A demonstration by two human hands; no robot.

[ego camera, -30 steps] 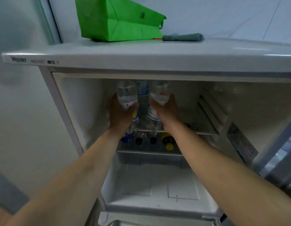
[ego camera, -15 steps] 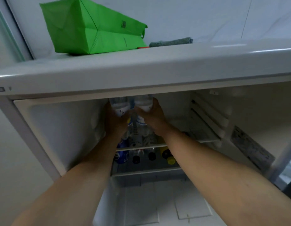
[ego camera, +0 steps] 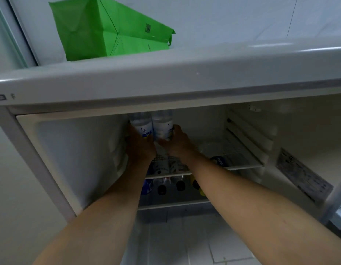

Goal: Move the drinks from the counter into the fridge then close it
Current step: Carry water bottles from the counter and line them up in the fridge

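Observation:
Both my arms reach into the open white fridge [ego camera: 74, 150]. My left hand [ego camera: 141, 148] grips a clear water bottle [ego camera: 141, 124] with a white and blue label. Right beside it, touching, stands a second clear water bottle [ego camera: 163, 123], and my right hand [ego camera: 176, 142] grips that one. Both bottles are upright at the back left of the upper shelf [ego camera: 244, 165], with their tops hidden by the fridge's top edge. More bottles [ego camera: 164, 165] lie on the shelf under my wrists.
On the lower shelf [ego camera: 173, 204] lie several bottles with dark caps [ego camera: 180, 185] and a yellow cap. A bottle with a blue label [ego camera: 220, 161] lies on the upper shelf's right. A green bag [ego camera: 108, 31] sits on the fridge top. The fridge door edge [ego camera: 335, 197] is at right.
My hands have pushed the two bottles deeper into the fridge and brought them together until they touch. The camera has dropped lower and closer to the fridge.

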